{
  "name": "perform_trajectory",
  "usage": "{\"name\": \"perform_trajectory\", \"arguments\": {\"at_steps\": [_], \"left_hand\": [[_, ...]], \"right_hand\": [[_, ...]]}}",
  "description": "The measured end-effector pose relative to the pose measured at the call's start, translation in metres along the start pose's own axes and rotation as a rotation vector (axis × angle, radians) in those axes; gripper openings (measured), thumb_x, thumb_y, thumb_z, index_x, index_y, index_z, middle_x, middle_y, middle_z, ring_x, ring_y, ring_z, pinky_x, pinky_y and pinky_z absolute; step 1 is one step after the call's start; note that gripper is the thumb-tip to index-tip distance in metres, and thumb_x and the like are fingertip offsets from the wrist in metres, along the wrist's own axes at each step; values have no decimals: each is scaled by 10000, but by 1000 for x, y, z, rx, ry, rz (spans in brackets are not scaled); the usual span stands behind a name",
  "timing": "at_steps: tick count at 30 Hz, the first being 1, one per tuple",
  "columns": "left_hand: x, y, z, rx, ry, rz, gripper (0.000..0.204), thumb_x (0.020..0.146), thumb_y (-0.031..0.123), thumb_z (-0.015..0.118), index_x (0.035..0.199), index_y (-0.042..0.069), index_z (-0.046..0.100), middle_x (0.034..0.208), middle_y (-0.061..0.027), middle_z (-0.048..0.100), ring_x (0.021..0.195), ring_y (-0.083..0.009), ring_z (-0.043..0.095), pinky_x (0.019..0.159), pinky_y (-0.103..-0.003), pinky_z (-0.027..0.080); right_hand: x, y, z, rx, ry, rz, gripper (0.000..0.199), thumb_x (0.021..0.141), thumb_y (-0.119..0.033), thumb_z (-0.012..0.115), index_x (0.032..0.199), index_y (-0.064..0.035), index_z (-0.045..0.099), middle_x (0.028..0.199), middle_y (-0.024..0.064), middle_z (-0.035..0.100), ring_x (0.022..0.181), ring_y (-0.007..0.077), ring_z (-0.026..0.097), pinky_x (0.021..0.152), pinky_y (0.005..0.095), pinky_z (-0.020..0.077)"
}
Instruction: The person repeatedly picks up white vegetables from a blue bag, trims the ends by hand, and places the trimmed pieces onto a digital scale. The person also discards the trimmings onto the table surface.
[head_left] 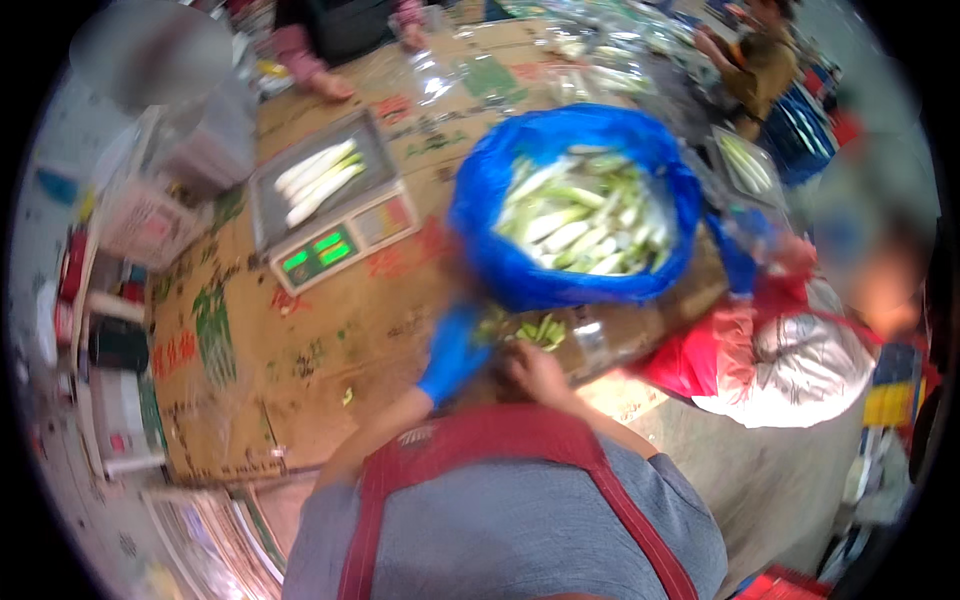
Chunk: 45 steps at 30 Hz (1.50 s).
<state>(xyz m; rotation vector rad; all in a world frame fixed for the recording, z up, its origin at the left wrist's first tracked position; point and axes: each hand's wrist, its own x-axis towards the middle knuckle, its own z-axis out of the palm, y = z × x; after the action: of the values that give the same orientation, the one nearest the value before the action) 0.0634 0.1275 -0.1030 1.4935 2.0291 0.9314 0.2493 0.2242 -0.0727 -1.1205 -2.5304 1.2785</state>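
My left hand [458, 345], in a blue glove and smeared by motion, is over the table just below a tub lined with a blue plastic bag [470, 255]. Its fingertips cannot be made out. Close to its right, my bare right hand [540, 372] has its fingers curled in; whatever they hold is hidden or blurred. Small green vegetable trimmings [541, 331] lie just beyond the right hand. White-and-green stalks [590, 225], resembling water bamboo shoots, fill the lined tub. Several similar stalks [318, 180] rest on the metal pan of a digital scale [340, 250] to the left.
Cardboard [240, 400] covers the table. A person in a red-and-white top [790, 370] stands close on the right, blue-gloved hand near the tub. Two others work at the far side. A tray of stalks [745, 165] and clear plastic packs [610, 60] lie beyond; bins [150, 220] stand left.
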Motion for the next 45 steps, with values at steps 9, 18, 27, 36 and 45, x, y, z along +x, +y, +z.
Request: {"name": "perform_trajectory", "arguments": {"at_steps": [9, 18, 27, 36, 45], "left_hand": [[-41, -47, -34, -368, 389, -233, 398, 1003, 135, 514, 1385, 30, 482, 1366, -139, 514, 1257, -252, 500, 1072, -373, 388], [-64, -58, -50, -464, 441, -225, 379, 1001, 74, 514, 1374, 15, 491, 1359, -125, 533, 1227, -228, 533, 1048, -362, 420], [-58, -25, -51, -485, 363, -249, 384, 990, 44, 508, 1373, 34, 500, 1351, -123, 544, 1188, -228, 561, 1022, -369, 437], [-55, -30, -36, -519, 376, -264, 374, 962, -18, 517, 1333, 30, 517, 1285, -96, 576, 1108, -185, 593, 970, -320, 466], [-49, -21, -39, -497, 330, -191, 378, 967, -16, 495, 1342, 22, 509, 1289, -102, 571, 1107, -190, 596, 968, -336, 472]], "right_hand": [[16, -25, 5, 47, 63, -308, 472, 852, -102, 611, 1315, -62, 525, 1103, 183, 617, 1012, 371, 610, 847, 445, 506], [111, -17, -227, -371, -13, -420, 683, 728, 57, 638, 1371, -129, 503, 1329, 152, 536, 1267, 353, 481, 1074, 424, 393], [138, 43, -225, -763, -431, -570, 817, 721, -264, 812, 1441, -277, 426, 1422, 86, 476, 1327, 318, 445, 1074, 476, 361], [150, 18, -227, -835, -446, -647, 782, 669, -299, 847, 1366, -222, 500, 1329, 65, 522, 1257, 269, 476, 1016, 412, 389], [161, 31, -220, -809, -339, -744, 617, 691, -336, 789, 1243, -188, 556, 1180, 55, 579, 1140, 272, 531, 938, 426, 439]]}}
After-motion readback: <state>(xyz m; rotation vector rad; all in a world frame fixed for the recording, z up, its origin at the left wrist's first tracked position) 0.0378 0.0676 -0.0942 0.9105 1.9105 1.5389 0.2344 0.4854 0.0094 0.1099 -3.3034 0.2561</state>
